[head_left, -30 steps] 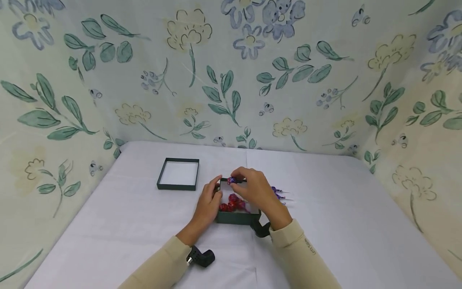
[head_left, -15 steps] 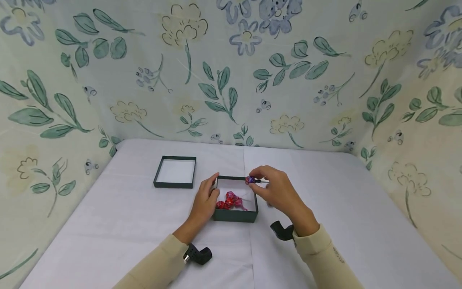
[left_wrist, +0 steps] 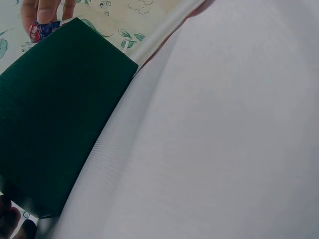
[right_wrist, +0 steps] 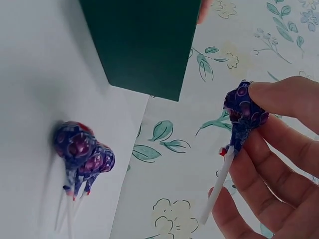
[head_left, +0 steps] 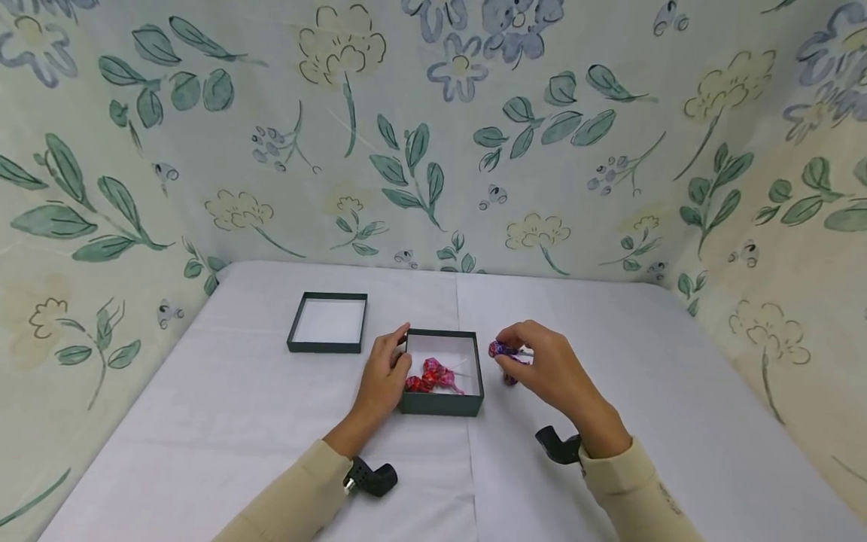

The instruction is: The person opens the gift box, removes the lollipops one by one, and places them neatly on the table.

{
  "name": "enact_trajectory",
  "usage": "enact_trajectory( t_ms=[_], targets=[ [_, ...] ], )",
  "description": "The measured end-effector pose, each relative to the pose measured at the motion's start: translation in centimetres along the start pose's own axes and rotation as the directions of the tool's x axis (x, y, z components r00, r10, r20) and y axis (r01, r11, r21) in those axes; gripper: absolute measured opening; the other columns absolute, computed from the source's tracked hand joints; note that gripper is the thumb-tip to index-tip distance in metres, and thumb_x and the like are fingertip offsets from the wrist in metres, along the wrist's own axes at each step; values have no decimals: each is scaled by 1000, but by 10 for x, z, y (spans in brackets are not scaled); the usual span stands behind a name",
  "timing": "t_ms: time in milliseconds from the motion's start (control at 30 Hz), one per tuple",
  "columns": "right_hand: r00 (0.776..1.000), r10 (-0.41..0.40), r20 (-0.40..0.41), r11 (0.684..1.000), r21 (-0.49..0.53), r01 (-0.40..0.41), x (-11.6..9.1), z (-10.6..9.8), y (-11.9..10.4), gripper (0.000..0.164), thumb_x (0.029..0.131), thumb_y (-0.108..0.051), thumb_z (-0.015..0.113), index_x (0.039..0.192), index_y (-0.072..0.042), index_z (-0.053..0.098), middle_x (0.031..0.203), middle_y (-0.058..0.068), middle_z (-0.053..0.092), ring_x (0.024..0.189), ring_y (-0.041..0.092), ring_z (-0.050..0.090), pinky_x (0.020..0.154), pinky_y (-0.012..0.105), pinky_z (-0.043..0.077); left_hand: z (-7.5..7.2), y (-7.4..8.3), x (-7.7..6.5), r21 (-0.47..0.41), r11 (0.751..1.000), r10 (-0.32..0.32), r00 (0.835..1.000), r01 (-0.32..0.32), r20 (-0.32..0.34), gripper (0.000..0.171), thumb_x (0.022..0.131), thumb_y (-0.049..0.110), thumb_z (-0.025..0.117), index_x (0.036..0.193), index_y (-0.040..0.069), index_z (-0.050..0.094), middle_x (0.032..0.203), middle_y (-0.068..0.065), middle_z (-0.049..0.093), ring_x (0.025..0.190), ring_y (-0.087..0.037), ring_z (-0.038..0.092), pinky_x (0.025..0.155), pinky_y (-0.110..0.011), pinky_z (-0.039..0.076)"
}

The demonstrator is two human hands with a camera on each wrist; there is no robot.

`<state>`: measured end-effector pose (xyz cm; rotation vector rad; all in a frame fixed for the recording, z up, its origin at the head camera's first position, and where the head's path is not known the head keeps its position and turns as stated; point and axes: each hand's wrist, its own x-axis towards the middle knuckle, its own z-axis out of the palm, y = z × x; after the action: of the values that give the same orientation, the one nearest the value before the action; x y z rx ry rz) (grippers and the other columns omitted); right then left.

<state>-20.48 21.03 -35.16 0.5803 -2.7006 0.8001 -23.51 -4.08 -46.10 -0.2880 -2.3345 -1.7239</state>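
Observation:
My right hand pinches a purple-wrapped lollipop between thumb and fingers, just right of the dark green box. Its white stick points down in the right wrist view. Several red and pink lollipops lie inside the open box, toward the front left. The box's left wall is held by my left hand, whose fingertips show darkly at the lower corner of the left wrist view. Below my right hand, more purple lollipops lie on the table, partly hidden in the head view.
A shallow green-rimmed lid with a white inside lies at the back left of the white-covered table. Floral cloth hangs behind and at both sides. Each wrist carries a black camera mount.
My right hand has carried the purple lollipop from over the box out to its right, and lowered it slightly. My left hand stays on the box.

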Motion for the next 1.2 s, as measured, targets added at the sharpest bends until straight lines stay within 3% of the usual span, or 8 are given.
enact_trajectory(
  t_ms=[167,367,633,967,1200],
  targets=[
    [1000,25,18,999,-20,-24,-8,-3,10,25,79,-12,79,101,-10,67,94,-1,65,90,17,62,85,43,53,0,1,1,10,1000,-3,1000,3,4,49,95,11,47,144,19,46,128,-7,49,106,-22,52,93,-40,47],
    [998,45,51,998,-43,-43,-17,-3,20,25,78,-11,79,102,-10,68,95,-1,65,90,19,62,81,44,54,0,0,2,9,1000,-8,1000,8,6,51,95,10,47,144,24,45,128,-6,49,107,-21,51,93,-39,46],
    [975,157,158,986,-87,-144,-27,0,25,25,79,-9,78,102,-10,69,97,0,66,92,20,63,82,45,54,0,1,1,8,1000,-15,1000,15,6,50,95,10,47,144,21,45,129,-7,49,106,-22,50,91,-39,46],
    [967,130,218,988,-106,-109,-31,4,32,21,77,-6,79,95,-11,69,89,-3,67,80,16,62,72,38,54,0,3,1,5,1000,-22,1000,22,13,49,96,12,46,144,18,45,130,-7,48,106,-22,50,90,-40,45],
    [951,179,253,977,-156,-142,-28,8,34,20,77,-7,79,93,-12,69,87,-3,66,80,14,61,71,33,54,-1,4,1,3,1000,-30,999,30,17,49,95,14,45,144,16,45,130,-7,47,110,-21,50,96,-41,45]
  ],
)
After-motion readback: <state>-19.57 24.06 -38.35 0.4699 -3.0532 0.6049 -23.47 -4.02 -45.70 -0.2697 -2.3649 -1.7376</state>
